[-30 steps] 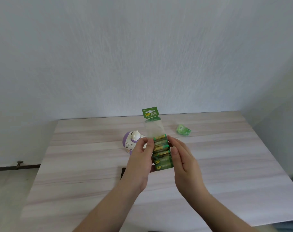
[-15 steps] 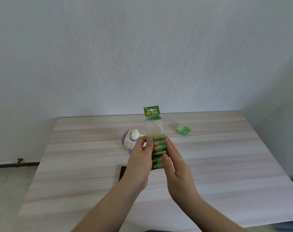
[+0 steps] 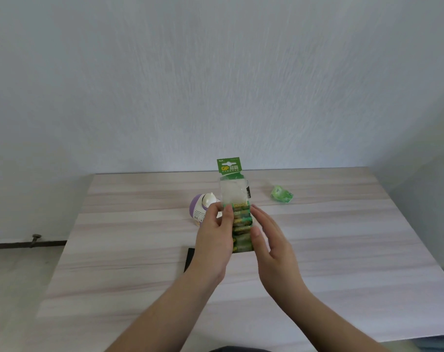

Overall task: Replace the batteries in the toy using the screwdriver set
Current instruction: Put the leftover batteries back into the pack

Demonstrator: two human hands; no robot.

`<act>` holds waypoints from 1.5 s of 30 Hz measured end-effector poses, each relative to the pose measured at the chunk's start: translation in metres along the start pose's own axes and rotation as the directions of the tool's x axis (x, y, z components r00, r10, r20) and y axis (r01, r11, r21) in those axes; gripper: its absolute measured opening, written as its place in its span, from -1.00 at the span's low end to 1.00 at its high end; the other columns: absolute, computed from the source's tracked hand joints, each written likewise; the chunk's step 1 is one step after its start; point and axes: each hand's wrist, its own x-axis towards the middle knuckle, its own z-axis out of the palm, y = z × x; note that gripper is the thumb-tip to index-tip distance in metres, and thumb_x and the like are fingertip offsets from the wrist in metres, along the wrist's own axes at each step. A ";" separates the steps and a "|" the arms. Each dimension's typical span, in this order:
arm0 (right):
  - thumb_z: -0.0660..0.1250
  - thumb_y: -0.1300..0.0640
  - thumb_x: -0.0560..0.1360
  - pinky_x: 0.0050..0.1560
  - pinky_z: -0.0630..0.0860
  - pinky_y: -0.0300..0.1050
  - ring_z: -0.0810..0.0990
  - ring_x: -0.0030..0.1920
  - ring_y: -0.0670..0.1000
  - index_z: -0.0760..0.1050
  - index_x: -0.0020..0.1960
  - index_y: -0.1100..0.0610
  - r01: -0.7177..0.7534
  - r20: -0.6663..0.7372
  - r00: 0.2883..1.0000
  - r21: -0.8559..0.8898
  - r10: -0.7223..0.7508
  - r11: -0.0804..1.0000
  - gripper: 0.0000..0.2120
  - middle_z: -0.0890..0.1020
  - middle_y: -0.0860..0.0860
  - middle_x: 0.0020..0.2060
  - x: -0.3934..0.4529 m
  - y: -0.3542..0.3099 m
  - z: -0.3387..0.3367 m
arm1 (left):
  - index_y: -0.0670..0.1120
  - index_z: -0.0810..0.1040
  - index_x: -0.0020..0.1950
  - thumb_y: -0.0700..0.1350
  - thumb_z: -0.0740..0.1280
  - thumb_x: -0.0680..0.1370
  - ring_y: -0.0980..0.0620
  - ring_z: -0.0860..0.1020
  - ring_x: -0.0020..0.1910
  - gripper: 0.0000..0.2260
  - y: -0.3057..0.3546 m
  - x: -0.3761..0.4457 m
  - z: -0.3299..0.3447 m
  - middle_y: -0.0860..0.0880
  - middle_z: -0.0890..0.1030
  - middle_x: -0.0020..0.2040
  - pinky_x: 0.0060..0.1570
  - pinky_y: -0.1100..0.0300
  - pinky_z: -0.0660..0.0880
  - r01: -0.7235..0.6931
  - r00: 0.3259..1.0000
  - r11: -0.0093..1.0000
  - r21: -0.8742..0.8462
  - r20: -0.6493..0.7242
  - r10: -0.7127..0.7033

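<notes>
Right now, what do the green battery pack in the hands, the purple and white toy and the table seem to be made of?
The green battery pack: probably a printed card header and clear, glossy plastic film, since the empty upper part is see-through. The purple and white toy: likely smooth moulded plastic, with a grid of small holes. The pale table: a matte wood-grain surface; whether laminate or real wood, I cannot tell.

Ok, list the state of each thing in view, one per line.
battery pack: held upright above the table, upper part empty
left hand: grips the pack's left edge
right hand: fingers straight, touching the pack's right edge
toy: lying on the table
green wrapper: crumpled
</notes>
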 end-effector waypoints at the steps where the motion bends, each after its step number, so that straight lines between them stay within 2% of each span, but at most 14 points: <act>1: 0.12 -0.15 0.59 0.20 0.44 -0.33 0.45 0.26 -0.29 0.36 0.32 -0.21 -0.033 -0.026 0.999 0.026 0.033 0.999 -0.69 0.52 -0.26 0.24 0.002 -0.003 -0.001 | 0.01 0.52 0.05 0.01 0.19 0.65 0.04 0.68 -0.13 -0.85 0.000 -0.001 -0.001 0.01 0.70 -0.17 -0.09 0.06 0.64 -0.013 1.000 1.000 0.014 -0.005 0.013; 3: 0.12 -0.19 0.53 -0.01 0.50 -0.40 0.53 0.11 -0.30 0.33 0.31 -0.16 -0.084 -0.070 0.994 0.046 0.087 0.995 -0.63 0.55 -0.23 0.13 0.007 -0.009 -0.001 | 0.02 0.52 0.05 0.02 0.20 0.64 0.05 0.68 -0.14 -0.86 -0.002 -0.004 -0.003 0.02 0.70 -0.16 -0.08 0.04 0.64 -0.030 1.000 0.999 0.039 -0.006 0.030; 5: 0.17 -0.15 0.54 -0.16 0.48 -0.43 0.57 -0.01 -0.27 0.37 0.28 -0.09 -0.103 -0.069 0.993 -0.031 0.101 0.994 -0.66 0.57 -0.19 0.05 0.015 -0.013 0.000 | 0.05 0.53 0.04 0.02 0.22 0.63 0.04 0.67 -0.11 -0.88 -0.003 -0.007 -0.004 0.02 0.69 -0.14 -0.06 0.02 0.63 -0.050 0.999 0.996 0.071 -0.001 0.051; 8: 0.27 -0.10 0.54 -0.16 0.54 -0.29 0.61 -0.10 -0.17 0.53 0.15 -0.06 -0.116 -0.084 0.991 -0.114 0.106 0.987 -0.76 0.62 -0.12 -0.05 0.021 -0.013 0.004 | 0.09 0.54 0.01 0.02 0.24 0.62 0.01 0.64 -0.03 -0.90 -0.004 -0.010 -0.006 0.00 0.65 -0.05 -0.02 -0.02 0.62 -0.054 0.999 0.993 0.107 0.007 0.053; 11: 0.32 -0.02 0.54 -0.26 0.47 -0.38 0.61 -0.22 -0.17 0.60 0.02 -0.01 -0.149 -0.104 0.984 -0.013 0.146 0.989 -0.87 0.66 -0.08 -0.22 0.019 -0.014 0.004 | 0.07 0.56 -0.01 0.01 0.26 0.61 -0.06 0.65 -0.02 -0.90 -0.002 -0.012 -0.012 -0.05 0.66 -0.03 0.00 -0.15 0.60 -0.042 0.999 0.996 0.083 0.030 0.040; 15: 0.36 0.05 0.53 -0.12 0.61 -0.13 0.67 -0.12 -0.01 0.62 0.00 0.08 -0.284 0.006 0.956 0.258 0.292 0.924 -0.87 0.70 0.01 -0.17 0.018 -0.016 0.006 | 0.05 0.58 -0.02 0.01 0.27 0.61 -0.08 0.65 -0.03 -0.88 0.000 -0.013 -0.022 -0.06 0.66 -0.04 -0.01 -0.17 0.60 -0.058 0.997 0.993 0.098 0.049 0.053; 18: 0.34 0.10 0.55 -0.16 0.59 -0.13 0.68 -0.10 0.02 0.58 0.05 0.18 -0.363 0.105 0.930 0.400 0.351 0.842 -0.83 0.69 0.11 -0.10 0.017 -0.019 0.009 | 0.03 0.58 0.00 0.01 0.27 0.61 -0.02 0.65 -0.05 -0.87 0.002 -0.014 -0.029 -0.02 0.67 -0.07 0.01 -0.11 0.61 -0.082 0.996 0.991 0.108 0.056 0.076; 21: 0.30 0.08 0.58 -0.08 0.62 -0.02 0.68 -0.03 0.07 0.55 0.13 0.17 -0.354 0.136 0.935 0.388 0.327 0.851 -0.79 0.69 0.10 -0.07 0.014 -0.021 0.012 | 0.02 0.59 -0.02 0.02 0.28 0.60 0.03 0.65 -0.08 -0.88 0.004 -0.015 -0.037 0.01 0.67 -0.10 0.01 -0.03 0.61 -0.115 0.992 0.983 0.141 0.067 0.106; 25: 0.29 0.06 0.58 0.01 0.62 0.08 0.68 -0.04 0.09 0.61 0.06 0.10 -0.277 0.056 0.960 0.328 0.274 0.903 -0.83 0.70 0.07 -0.12 0.006 -0.023 0.019 | 0.03 0.59 0.01 0.04 0.28 0.60 0.07 0.64 -0.08 -0.87 0.004 -0.016 -0.047 0.03 0.67 -0.09 0.00 0.01 0.62 -0.167 0.985 0.964 0.209 0.084 0.152; 28: 0.29 0.05 0.58 0.02 0.62 0.09 0.68 -0.06 0.07 0.62 0.04 0.08 -0.238 0.030 0.970 0.331 0.242 0.913 -0.83 0.70 0.06 -0.14 -0.002 -0.029 0.027 | 0.03 0.60 0.03 0.04 0.28 0.60 0.10 0.65 -0.11 -0.85 0.005 -0.018 -0.055 0.05 0.67 -0.12 -0.05 0.05 0.63 -0.212 0.977 0.944 0.253 0.073 0.199; 31: 0.36 0.07 0.52 0.01 0.63 0.05 0.69 -0.08 0.03 0.61 0.07 0.09 -0.208 0.031 0.978 0.294 0.208 0.933 -0.84 0.71 0.04 -0.14 -0.009 -0.033 0.037 | 0.03 0.59 0.01 0.03 0.28 0.60 0.10 0.64 -0.15 -0.86 0.005 -0.022 -0.066 0.05 0.66 -0.14 -0.09 0.05 0.63 -0.235 0.972 0.932 0.278 0.069 0.224; 35: 0.39 0.13 0.51 0.00 0.63 0.12 0.70 -0.08 0.07 0.60 0.10 0.11 -0.215 -0.021 0.972 0.322 0.234 0.922 -0.83 0.71 0.07 -0.13 -0.015 -0.036 0.054 | 0.04 0.58 0.00 0.03 0.29 0.60 0.11 0.65 -0.15 -0.89 0.005 -0.025 -0.082 0.05 0.66 -0.14 -0.10 0.09 0.63 -0.227 0.974 0.941 0.251 0.075 0.215; 40: 0.32 0.17 0.55 0.01 0.61 0.20 0.68 -0.01 0.21 0.60 0.12 0.16 -0.239 0.015 0.966 0.449 0.259 0.861 -0.82 0.69 0.19 -0.05 -0.024 -0.040 0.070 | 0.01 0.59 0.05 0.04 0.31 0.58 0.07 0.64 -0.10 -0.85 0.007 -0.024 -0.104 -0.01 0.64 -0.07 -0.10 0.17 0.62 -0.200 0.977 0.957 0.212 0.122 0.177; 45: 0.29 0.18 0.57 0.01 0.61 0.15 0.68 0.00 0.17 0.59 0.15 0.17 -0.259 0.033 0.962 0.413 0.270 0.873 -0.81 0.71 0.15 -0.07 -0.029 -0.042 0.078 | 0.06 0.59 -0.01 0.05 0.32 0.58 0.08 0.64 -0.09 -0.89 0.000 -0.019 -0.116 0.01 0.65 -0.08 -0.07 0.13 0.63 -0.186 0.975 0.962 0.202 0.161 0.154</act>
